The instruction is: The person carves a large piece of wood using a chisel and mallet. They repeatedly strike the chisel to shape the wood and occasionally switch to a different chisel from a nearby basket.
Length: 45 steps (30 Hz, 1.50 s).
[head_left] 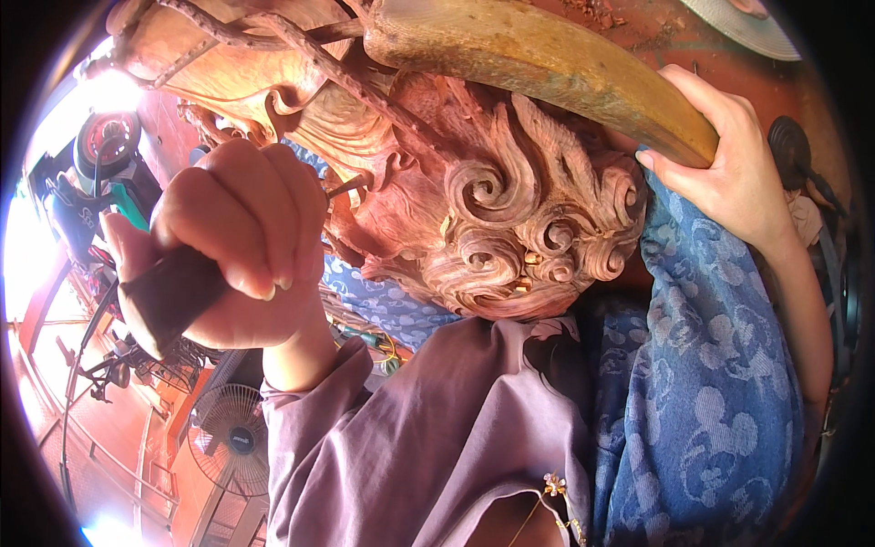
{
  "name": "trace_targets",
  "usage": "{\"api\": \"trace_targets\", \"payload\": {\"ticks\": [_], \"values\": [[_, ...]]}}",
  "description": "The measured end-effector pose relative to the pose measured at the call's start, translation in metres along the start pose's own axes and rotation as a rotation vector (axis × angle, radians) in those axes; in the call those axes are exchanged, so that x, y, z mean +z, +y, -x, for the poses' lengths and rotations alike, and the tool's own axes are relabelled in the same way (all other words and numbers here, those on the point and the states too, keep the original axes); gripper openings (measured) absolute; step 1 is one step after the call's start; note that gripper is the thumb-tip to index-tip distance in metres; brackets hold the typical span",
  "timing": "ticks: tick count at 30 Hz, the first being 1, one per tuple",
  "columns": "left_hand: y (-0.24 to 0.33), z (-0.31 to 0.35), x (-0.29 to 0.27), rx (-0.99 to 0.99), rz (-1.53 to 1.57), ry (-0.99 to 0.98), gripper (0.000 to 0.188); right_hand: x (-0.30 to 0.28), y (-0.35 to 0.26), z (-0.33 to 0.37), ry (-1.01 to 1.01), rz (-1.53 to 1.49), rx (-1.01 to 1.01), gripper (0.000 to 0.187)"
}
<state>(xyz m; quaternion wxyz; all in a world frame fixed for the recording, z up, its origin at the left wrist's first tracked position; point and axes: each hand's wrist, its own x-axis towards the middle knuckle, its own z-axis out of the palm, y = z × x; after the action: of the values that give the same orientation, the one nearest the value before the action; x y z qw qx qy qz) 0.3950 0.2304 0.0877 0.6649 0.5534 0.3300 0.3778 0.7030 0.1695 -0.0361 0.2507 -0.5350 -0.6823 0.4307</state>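
A large reddish-brown wood carving (497, 196) with swirling curls and folds fills the middle of the view in front of me. My left hand (241, 242) is wrapped in a fist around the dark handle (178, 292) of a carving chisel. A thin metal shaft (348, 185) shows beyond the fist, at the carving's left side; whether its tip touches the wood I cannot tell. On the right, my right hand (734, 159) grips the end of a thick yellow-brown wooden bar (538, 68), its thumb on the near side. The bar slants across the carving's upper part, over thin carved branches (319, 64).
Blue patterned cloth (720, 365) lies over my lap and right side. Far left are a standing fan (239, 439) and a wheeled vehicle (108, 141). A pale hat-like thing (756, 32) lies at the upper right, above a dark round object (789, 150). Wood chips (606, 16) dot the reddish floor.
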Motion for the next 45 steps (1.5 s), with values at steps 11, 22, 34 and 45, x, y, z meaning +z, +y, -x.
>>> {"api": "trace_targets", "payload": {"ticks": [11,22,34,45], "values": [[-0.003,-0.003,0.001,-0.065,-0.017,-0.048,0.061,-0.003,0.006,0.005,0.018,0.1,-0.018,0.063],[-0.008,-0.006,0.011,-0.1,-0.128,-0.121,0.078,-0.012,-0.005,0.018,0.03,0.192,-0.103,0.07],[-0.037,0.029,-0.031,-0.014,-0.646,0.401,0.053,-0.028,-0.05,0.009,0.128,0.056,-0.337,0.053],[-0.04,0.054,-0.077,0.033,-0.832,0.226,0.067,-0.014,-0.031,0.018,0.164,0.036,-0.304,0.053]]}}
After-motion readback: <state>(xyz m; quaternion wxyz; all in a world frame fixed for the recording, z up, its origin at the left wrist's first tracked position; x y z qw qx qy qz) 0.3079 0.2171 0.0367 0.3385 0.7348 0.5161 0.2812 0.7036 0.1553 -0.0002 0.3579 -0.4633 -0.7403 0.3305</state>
